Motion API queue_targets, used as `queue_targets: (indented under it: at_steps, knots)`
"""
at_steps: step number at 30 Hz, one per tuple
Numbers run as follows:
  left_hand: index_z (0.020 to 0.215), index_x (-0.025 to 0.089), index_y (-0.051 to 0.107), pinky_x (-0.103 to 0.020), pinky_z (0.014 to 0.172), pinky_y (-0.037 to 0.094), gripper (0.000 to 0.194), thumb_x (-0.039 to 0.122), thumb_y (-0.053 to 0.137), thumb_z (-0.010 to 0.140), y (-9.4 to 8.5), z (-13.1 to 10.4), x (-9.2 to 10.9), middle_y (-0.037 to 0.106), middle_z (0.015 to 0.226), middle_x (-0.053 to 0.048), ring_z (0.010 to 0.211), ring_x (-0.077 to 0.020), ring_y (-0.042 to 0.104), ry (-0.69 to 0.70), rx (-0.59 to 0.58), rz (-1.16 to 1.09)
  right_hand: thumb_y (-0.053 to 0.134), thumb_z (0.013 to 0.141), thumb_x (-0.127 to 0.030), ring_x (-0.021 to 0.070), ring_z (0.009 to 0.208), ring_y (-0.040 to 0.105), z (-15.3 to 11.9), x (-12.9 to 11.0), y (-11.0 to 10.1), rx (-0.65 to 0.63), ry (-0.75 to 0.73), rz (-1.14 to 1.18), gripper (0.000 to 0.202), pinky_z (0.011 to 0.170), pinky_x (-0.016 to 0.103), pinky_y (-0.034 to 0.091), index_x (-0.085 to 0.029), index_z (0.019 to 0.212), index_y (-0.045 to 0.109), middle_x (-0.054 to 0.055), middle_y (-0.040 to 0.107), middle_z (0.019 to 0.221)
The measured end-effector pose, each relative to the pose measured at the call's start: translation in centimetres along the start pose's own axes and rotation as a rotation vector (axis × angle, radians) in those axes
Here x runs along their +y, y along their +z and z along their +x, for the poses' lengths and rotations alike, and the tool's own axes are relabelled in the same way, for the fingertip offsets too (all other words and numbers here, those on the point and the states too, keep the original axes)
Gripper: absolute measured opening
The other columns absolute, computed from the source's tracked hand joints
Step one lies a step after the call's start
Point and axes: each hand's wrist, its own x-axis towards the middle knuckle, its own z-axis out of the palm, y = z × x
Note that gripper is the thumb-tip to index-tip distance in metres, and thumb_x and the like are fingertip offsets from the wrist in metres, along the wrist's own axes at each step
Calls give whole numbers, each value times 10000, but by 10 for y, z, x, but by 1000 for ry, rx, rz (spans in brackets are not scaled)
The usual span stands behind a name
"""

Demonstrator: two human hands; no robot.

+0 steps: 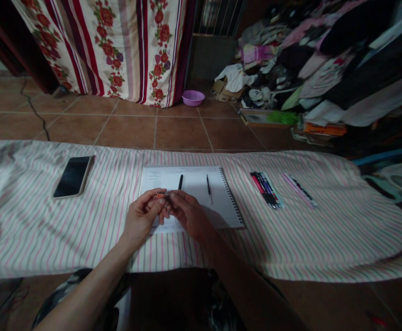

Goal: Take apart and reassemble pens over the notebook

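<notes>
My left hand (144, 209) and my right hand (187, 211) meet over a spiral notebook (224, 214), fingertips pinched together. Between them is a small thin piece with an orange part (160, 195); its kind is too small to make out, and the fingers hide much of it. Just beyond the hands, a black pen part (180, 182), possibly a cap or barrel, lies on the open page. Farther right on the same page rests a slim pen (209, 188) with a dark upper part and a clear lower end.
A phone (72, 177) lies at the left of the striped cloth (111, 243). To the right are a bundle of several pens (266, 191) and a smaller group of pens (300, 191). On the tiled floor beyond stand a purple basin (193, 98) and piled clothes (290, 59).
</notes>
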Motion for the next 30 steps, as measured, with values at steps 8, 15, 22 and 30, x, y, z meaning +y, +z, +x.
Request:
queue_targets:
  at_steps: [8,15,22,30]
  knots:
    - [898,148,574,-209,433,404,238,229,673,698,2,3,-1,656,676,-10,486,-100,557,-26,80,-94,729,611,-285,53,537,493,4,3,-5,196,-14,38,215,553,199,396,-159,732,604,-30,584,634]
    - [801,139,555,-193,422,404,185,229,677,695,0,4,-3,629,558,6,450,-93,547,-29,122,-61,722,613,-273,58,526,509,8,9,-12,279,-98,-81,201,529,196,400,-175,749,611,-37,601,630]
    - [829,152,519,-214,407,450,224,276,663,710,-1,5,-4,661,727,-24,562,-155,639,-33,123,-56,686,655,-294,81,597,539,4,8,-10,185,-72,-133,215,605,226,432,-189,840,658,-6,652,743]
    - [854,175,494,-235,459,466,186,287,610,762,0,0,-5,643,594,24,445,-118,588,89,140,77,657,687,-281,71,572,512,0,2,0,173,-74,-180,143,608,224,423,-213,801,712,-15,653,686]
